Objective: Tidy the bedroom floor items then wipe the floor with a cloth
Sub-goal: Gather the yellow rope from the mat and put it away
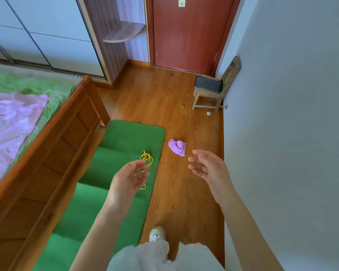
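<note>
step: tidying, nothing picked up | left hand (128, 179), right hand (205, 167) apart, loose, empty | next: stoop for cord (146, 157) on mat (125, 137), then cloth (177, 146)

Counting as we go: one green padded floor mat (114, 165) beside the bed, and on it one tangled loop of yellow cord (146, 157). One crumpled purple cloth (177, 147) on the wooden boards. One small wooden stool (211, 92) against the wall, one folded dark grey pad (207, 84) on its seat. Two tiny white paper scraps: the larger square scrap (208, 113) near the stool's foot, the smaller scrap (182, 107) off to its left. One red-brown door (186, 32). Two bare hands, left hand (126, 182) and right hand (208, 166). One white shoe (157, 234) showing.
</note>
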